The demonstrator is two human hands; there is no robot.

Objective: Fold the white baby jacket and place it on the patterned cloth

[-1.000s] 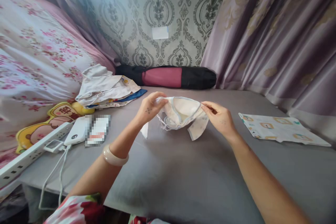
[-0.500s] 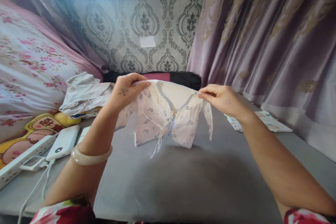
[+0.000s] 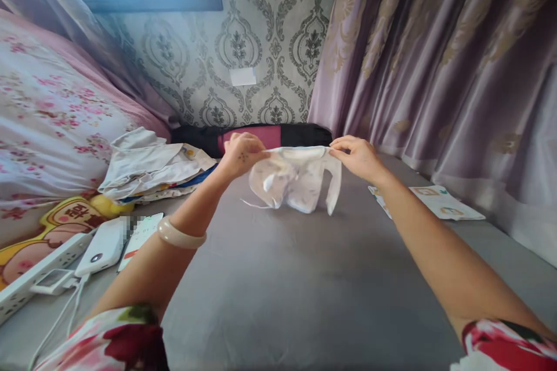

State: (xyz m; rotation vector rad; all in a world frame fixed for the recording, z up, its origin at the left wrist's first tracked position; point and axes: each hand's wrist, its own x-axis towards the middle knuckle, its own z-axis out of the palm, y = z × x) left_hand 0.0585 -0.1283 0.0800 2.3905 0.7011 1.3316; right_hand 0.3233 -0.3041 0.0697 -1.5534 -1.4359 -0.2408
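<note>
A small white printed baby shirt (image 3: 307, 182) hangs between my two hands above the grey sheet (image 3: 296, 284). My left hand (image 3: 243, 153) pinches one shoulder of it, and my right hand (image 3: 354, 156) pinches the other shoulder. Both hands are closed on the cloth. The body of the shirt is bunched and blurred, with one sleeve dangling below my right hand and a thin tie string trailing out to the left. Its lower hem is close to the sheet; I cannot tell whether it touches.
A pile of folded clothes (image 3: 152, 165) lies at the left. Nearer are a phone (image 3: 141, 237), a white power bank (image 3: 102, 246), a power strip (image 3: 43, 272) with cables and a yellow cushion (image 3: 56, 223). Folded printed cloth (image 3: 448, 203) lies right. Curtains (image 3: 435, 58) hang alongside.
My left hand has moved right, closer to my right hand. The shirt has swung and bunched up, its neckline no longer spread open. The view has tilted slightly upward.
</note>
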